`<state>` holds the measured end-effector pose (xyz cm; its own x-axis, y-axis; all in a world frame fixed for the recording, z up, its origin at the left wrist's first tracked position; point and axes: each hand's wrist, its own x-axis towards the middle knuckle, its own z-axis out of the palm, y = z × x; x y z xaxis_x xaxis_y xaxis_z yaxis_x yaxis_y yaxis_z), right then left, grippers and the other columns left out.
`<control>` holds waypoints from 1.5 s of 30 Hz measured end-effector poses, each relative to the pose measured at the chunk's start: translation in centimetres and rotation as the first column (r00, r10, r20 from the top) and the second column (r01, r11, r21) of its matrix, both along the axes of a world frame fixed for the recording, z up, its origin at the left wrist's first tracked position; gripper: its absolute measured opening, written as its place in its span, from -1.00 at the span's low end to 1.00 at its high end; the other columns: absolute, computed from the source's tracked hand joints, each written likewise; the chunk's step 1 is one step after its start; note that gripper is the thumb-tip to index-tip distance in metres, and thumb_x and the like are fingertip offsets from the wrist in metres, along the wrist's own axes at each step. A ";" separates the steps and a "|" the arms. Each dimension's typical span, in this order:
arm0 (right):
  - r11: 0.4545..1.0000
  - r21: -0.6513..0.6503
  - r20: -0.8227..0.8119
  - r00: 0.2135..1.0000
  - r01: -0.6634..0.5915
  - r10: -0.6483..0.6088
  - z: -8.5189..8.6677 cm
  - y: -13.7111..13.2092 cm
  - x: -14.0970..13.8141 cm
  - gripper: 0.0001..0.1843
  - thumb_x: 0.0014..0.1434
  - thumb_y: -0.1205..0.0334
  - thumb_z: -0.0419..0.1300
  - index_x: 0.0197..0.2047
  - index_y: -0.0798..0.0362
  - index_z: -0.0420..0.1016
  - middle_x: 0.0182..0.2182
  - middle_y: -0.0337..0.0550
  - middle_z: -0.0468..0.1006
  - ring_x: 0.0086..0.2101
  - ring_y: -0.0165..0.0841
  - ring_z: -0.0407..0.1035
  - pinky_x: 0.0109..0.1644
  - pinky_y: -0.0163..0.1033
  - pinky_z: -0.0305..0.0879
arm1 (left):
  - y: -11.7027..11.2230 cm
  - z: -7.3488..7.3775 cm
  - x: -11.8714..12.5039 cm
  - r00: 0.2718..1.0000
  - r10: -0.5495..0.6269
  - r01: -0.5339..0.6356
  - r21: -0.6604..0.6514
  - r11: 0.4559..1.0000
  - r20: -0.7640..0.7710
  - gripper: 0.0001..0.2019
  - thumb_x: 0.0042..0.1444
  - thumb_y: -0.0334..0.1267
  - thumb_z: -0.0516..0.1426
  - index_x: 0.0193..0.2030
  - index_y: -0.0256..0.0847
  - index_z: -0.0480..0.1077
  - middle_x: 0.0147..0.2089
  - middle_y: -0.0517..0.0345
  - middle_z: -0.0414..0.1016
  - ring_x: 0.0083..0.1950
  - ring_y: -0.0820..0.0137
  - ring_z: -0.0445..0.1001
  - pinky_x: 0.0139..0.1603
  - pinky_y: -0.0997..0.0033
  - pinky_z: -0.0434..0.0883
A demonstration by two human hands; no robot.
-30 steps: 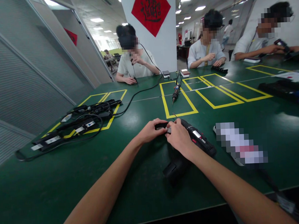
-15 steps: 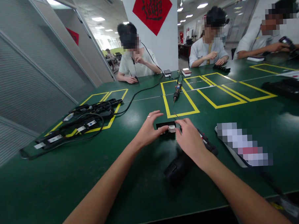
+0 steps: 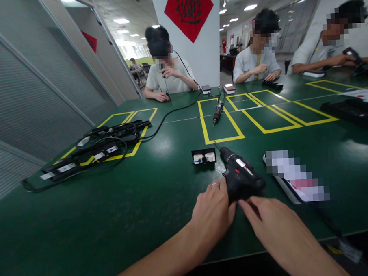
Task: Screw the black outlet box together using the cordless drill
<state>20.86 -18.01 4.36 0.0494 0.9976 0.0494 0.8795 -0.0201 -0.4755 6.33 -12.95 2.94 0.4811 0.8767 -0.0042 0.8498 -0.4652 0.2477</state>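
Note:
A black cordless drill (image 3: 243,174) lies on the green table (image 3: 120,222), its thin bit pointing away from me. My left hand (image 3: 213,212), with a ring on one finger, is closed around the handle from the left. At the drill's rear lower end my right hand (image 3: 274,223) is closed, thumb and fingertips against it; part of the grip is hidden behind the hands. Just beyond and left of the drill sits a small black part with white pieces (image 3: 204,157), untouched by either hand.
Right of the drill lies a blurred pale object (image 3: 295,178) with a dark strap. A corded screwdriver (image 3: 218,113) rests inside a yellow tape frame (image 3: 225,141). Black parts with cables (image 3: 102,147) lie at left. Several people sit across the table.
Both hands have left the small black part and come back toward me onto the drill. The small part now stands alone on the table.

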 end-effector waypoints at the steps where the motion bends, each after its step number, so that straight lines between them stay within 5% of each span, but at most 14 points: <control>1: 0.996 -0.085 0.070 0.997 -0.018 0.024 -0.1 -0.5 0.0 -0.54 0.29 0.02 -0.02 -0.50 0.04 0.50 -0.55 0.05 0.59 -0.52 0.04 0.50 -0.48 0.01 0.27 | 0.0 0.0 -0.3 1.000 -0.008 0.008 -0.001 1.000 0.025 -0.51 0.17 -0.16 0.07 0.21 -0.28 0.13 0.04 -0.15 0.40 -0.04 0.09 0.47 -0.17 0.10 0.52; 4: 0.974 -0.226 0.126 0.991 -0.015 0.045 -0.3 -1.0 0.1 -0.52 0.30 -0.05 -0.09 -0.28 0.08 0.54 -0.41 0.15 0.63 -0.42 0.12 0.54 -0.41 0.10 0.35 | -0.2 -0.1 -0.9 0.992 -0.035 0.032 0.024 0.999 0.123 -0.47 0.18 -0.16 0.06 0.26 -0.26 0.05 0.05 -0.13 0.38 -0.02 0.10 0.45 -0.10 0.06 0.51; 8: 0.990 -0.142 -0.266 0.963 0.015 -0.053 -0.2 0.2 0.7 -0.59 0.26 -0.06 0.02 -0.11 0.06 0.52 -0.24 0.10 0.64 -0.23 0.04 0.54 -0.21 0.09 0.43 | -0.4 0.7 -0.8 0.937 -0.109 0.091 0.069 0.994 0.333 -0.41 0.16 -0.20 0.07 0.30 -0.21 -0.03 0.13 -0.09 0.34 0.09 0.14 0.39 0.04 0.06 0.46; 11: 0.998 -0.063 -0.668 0.744 -0.012 -0.033 -0.3 1.2 1.0 -0.64 0.18 -0.06 0.15 -0.09 -0.02 0.54 -0.14 -0.04 0.63 -0.04 -0.04 0.47 0.02 0.05 0.38 | -0.7 1.6 -0.2 0.870 -0.127 0.113 0.057 0.992 0.476 -0.42 0.15 -0.19 0.07 0.29 -0.19 -0.02 0.11 -0.06 0.36 0.07 0.18 0.41 0.05 0.08 0.46; 16: 0.945 0.030 -0.948 0.309 0.327 -0.077 -0.6 0.9 -0.2 -0.54 0.06 0.01 0.31 0.03 -0.08 0.48 0.01 -0.11 0.55 0.02 -0.06 0.40 0.24 0.12 0.14 | -2.7 1.4 0.2 0.809 -0.217 0.215 0.069 0.974 0.546 -0.32 0.12 -0.17 0.09 0.32 -0.30 -0.09 0.20 -0.18 0.29 0.16 0.15 0.36 0.12 0.08 0.43; 19: 0.951 -0.036 -0.995 0.073 0.307 -0.061 -0.6 0.0 -0.4 -0.51 0.07 0.11 0.32 0.09 -0.11 0.43 0.03 -0.12 0.53 -0.07 -0.13 0.45 0.11 0.03 0.30 | -3.3 1.8 -1.0 0.781 -0.420 0.382 0.177 0.907 0.462 -0.26 0.13 -0.07 0.06 0.32 -0.45 -0.11 0.22 -0.33 0.25 0.14 0.07 0.36 0.08 0.03 0.44; 22: 0.983 -0.086 -0.991 -0.117 0.164 -0.067 -0.9 -0.9 0.5 -0.61 0.17 0.07 0.18 0.06 -0.04 0.42 -0.22 -0.09 0.61 -0.30 -0.22 0.46 -0.20 -0.14 0.42 | -1.6 3.2 -3.3 0.744 -0.608 0.537 0.293 0.791 0.277 -0.48 0.21 -0.01 -0.03 0.21 -0.30 0.16 0.02 -0.15 0.44 -0.06 0.14 0.44 -0.09 0.05 0.47; 24: 0.997 -0.044 -0.991 -0.125 0.058 -0.036 -1.3 -1.4 1.1 -0.61 0.22 0.04 0.06 0.03 0.04 0.42 -0.41 -0.10 0.56 -0.44 -0.27 0.38 -0.35 -0.20 0.35 | 1.1 3.8 -5.1 0.753 -0.626 0.528 0.382 0.758 0.201 -0.63 0.24 -0.11 -0.03 0.08 -0.28 0.27 -0.07 -0.08 0.46 -0.10 0.18 0.44 -0.10 0.08 0.45; 26: 1.000 0.014 -0.996 -0.087 -0.002 0.014 -1.9 -1.7 1.4 -0.63 0.26 0.08 -0.01 0.02 0.07 0.41 -0.37 -0.07 0.54 -0.51 -0.32 0.31 -0.40 -0.20 0.27 | 4.6 3.6 -6.6 0.805 -0.567 0.454 0.435 0.778 0.174 -0.71 0.23 -0.19 -0.01 0.01 -0.27 0.31 -0.04 -0.08 0.43 -0.04 0.20 0.41 -0.04 0.09 0.42; 29: 1.000 0.020 -0.998 -0.057 -0.020 0.019 -2.6 -1.9 1.1 -0.73 0.26 0.17 0.01 -0.02 0.01 0.39 -0.11 -0.03 0.50 -0.53 -0.37 0.29 -0.43 -0.18 0.22 | 9.5 1.6 -8.0 0.907 -0.368 0.247 0.452 0.857 0.203 -0.71 0.24 -0.20 0.01 0.06 -0.25 0.28 0.13 -0.11 0.32 0.14 0.19 0.32 0.14 0.05 0.34; 31: 0.998 -0.021 -0.998 -0.057 -0.064 -0.025 -3.0 -2.0 0.9 -0.77 0.25 0.19 0.03 -0.06 0.00 0.40 -0.16 -0.06 0.50 -0.54 -0.38 0.27 -0.44 -0.20 0.21 | 11.6 -0.1 -8.5 0.929 -0.299 0.178 0.445 0.878 0.218 -0.67 0.23 -0.18 0.04 0.10 -0.23 0.24 0.23 -0.11 0.24 0.25 0.16 0.24 0.22 0.00 0.27; 37: 0.988 -0.112 -0.990 -0.071 -0.105 -0.120 -3.0 -2.6 1.2 -0.71 0.22 0.11 0.01 -0.13 0.03 0.48 -0.44 -0.13 0.50 -0.53 -0.33 0.33 -0.43 -0.24 0.26 | 12.0 -2.3 -8.6 0.922 -0.339 0.234 0.429 0.873 0.187 -0.52 0.17 -0.08 0.12 0.17 -0.20 0.17 0.34 -0.14 0.11 0.36 0.11 0.09 0.30 -0.12 0.17; 42: 0.990 -0.132 -0.991 0.031 -0.053 -0.130 -2.9 -3.1 1.6 -0.76 0.22 0.18 0.02 -0.16 -0.02 0.49 -0.19 -0.08 0.56 -0.32 -0.19 0.48 -0.19 -0.14 0.38 | 11.9 -2.5 -8.3 0.928 -0.318 0.210 0.431 0.878 0.195 -0.53 0.18 -0.11 0.12 0.18 -0.23 0.17 0.33 -0.14 0.13 0.36 0.12 0.09 0.31 -0.10 0.17; 45: 0.992 -0.087 -0.992 0.104 -0.094 -0.077 -3.2 -3.2 1.8 -0.75 0.25 0.17 0.00 -0.09 -0.04 0.43 -0.22 -0.10 0.54 -0.45 -0.26 0.44 -0.36 -0.19 0.33 | 12.3 -3.0 -8.5 0.935 -0.300 0.202 0.412 0.889 0.191 -0.54 0.19 -0.14 0.13 0.18 -0.22 0.18 0.34 -0.12 0.12 0.37 0.12 0.09 0.32 -0.09 0.16</control>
